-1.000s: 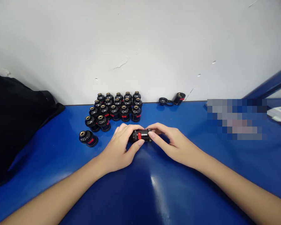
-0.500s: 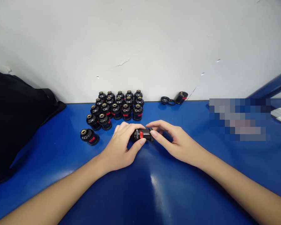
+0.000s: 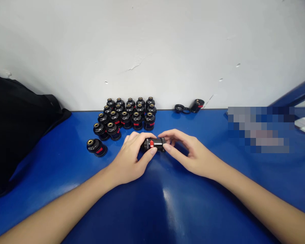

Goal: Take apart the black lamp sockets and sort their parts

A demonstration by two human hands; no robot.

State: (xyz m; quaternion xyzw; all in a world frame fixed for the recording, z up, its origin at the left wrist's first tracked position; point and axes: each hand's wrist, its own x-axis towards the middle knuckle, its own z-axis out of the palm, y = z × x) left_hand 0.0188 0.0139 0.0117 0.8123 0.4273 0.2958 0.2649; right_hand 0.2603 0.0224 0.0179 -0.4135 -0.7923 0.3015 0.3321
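Observation:
A black cylinder with a red mark (image 3: 157, 144) lies on its side between my hands, low over the blue table (image 3: 152, 210). My left hand (image 3: 130, 159) grips its left part, thumb on the near side and fingers over the far side. At the cylinder's right end, my right hand (image 3: 186, 149) pinches the rim between thumb and fingers. Several similar black cylinders (image 3: 126, 120) with brass-coloured tops stand in rows behind my left hand. One more cylinder (image 3: 97, 147), slightly apart from the rows, is left of my left hand.
Black cloth (image 3: 20, 128) covers the far left. Near the wall (image 3: 152, 47) are a black ring-shaped piece (image 3: 179, 108) and an open black cylinder (image 3: 197, 105). A blurred-out patch (image 3: 261, 130) and a blue bar (image 3: 295, 93) are at the right.
The held cylinder has turned slightly about its long axis, and its red mark sits a little further left. Both hands keep nearly the same place and hold.

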